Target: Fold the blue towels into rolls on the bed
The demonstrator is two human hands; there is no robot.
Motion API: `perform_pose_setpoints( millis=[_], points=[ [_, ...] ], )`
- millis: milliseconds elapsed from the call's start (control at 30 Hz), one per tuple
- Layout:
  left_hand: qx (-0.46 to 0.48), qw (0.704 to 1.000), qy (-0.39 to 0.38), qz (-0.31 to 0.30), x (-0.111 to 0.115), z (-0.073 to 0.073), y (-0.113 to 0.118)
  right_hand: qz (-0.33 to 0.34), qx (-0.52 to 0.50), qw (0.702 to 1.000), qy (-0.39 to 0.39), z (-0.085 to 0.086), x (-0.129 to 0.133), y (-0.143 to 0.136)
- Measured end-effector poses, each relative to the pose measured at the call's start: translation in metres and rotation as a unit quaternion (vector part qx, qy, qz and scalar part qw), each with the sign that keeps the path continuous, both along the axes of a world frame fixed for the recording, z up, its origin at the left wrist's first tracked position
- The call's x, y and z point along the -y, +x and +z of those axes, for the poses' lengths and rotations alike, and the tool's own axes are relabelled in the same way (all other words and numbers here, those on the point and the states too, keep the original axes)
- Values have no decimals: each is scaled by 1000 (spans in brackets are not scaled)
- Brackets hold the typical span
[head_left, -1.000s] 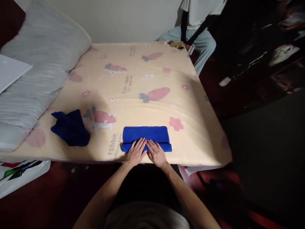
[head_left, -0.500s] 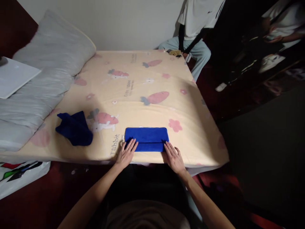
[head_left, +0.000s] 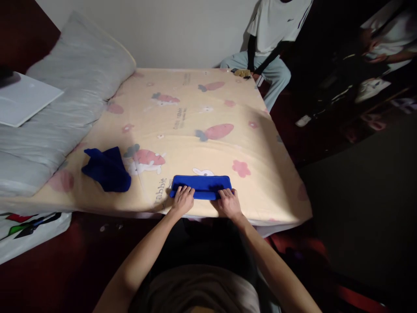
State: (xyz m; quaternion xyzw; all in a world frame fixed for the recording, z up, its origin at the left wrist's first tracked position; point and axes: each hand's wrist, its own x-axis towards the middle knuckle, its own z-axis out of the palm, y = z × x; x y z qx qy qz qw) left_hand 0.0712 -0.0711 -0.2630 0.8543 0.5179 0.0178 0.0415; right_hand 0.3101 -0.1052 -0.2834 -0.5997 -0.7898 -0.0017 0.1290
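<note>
A: Where are the 2 hands?

B: The left hand (head_left: 183, 201) grips the left end of the folded blue towel (head_left: 202, 187), fingers curled over its near edge. The right hand (head_left: 229, 202) clamps the right end the same way.

A: And the towel itself?

B: It lies as a narrow strip near the front edge of the bed (head_left: 195, 113), on a sheet printed with carrots.

A: Anything else?

B: A crumpled dark blue cloth (head_left: 107, 169) sits well to the left, near grey pillows (head_left: 58, 100). A seated person (head_left: 270, 39) is at the far corner.

Two blue cloths: one folded (head_left: 202, 186), one crumpled (head_left: 107, 168); two hands; perhaps two pillows.
</note>
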Motion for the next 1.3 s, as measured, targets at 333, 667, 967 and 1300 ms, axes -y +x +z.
perform_pose_setpoints(
  millis=[333,667,967,1300],
  points=[
    [41,999,0,-12,11,-5,20,32,-48,998,-14,1,0,-42],
    [54,998,36,4,-11,-22,-34,20,-78,997,9,-19,-21,6],
    [46,995,83,7,-3,-8,-47,-47,-56,994,86,-13,1,24],
    [30,992,62,-105,31,-29,-25,100,-25,995,18,-15,33,-6]
  ],
)
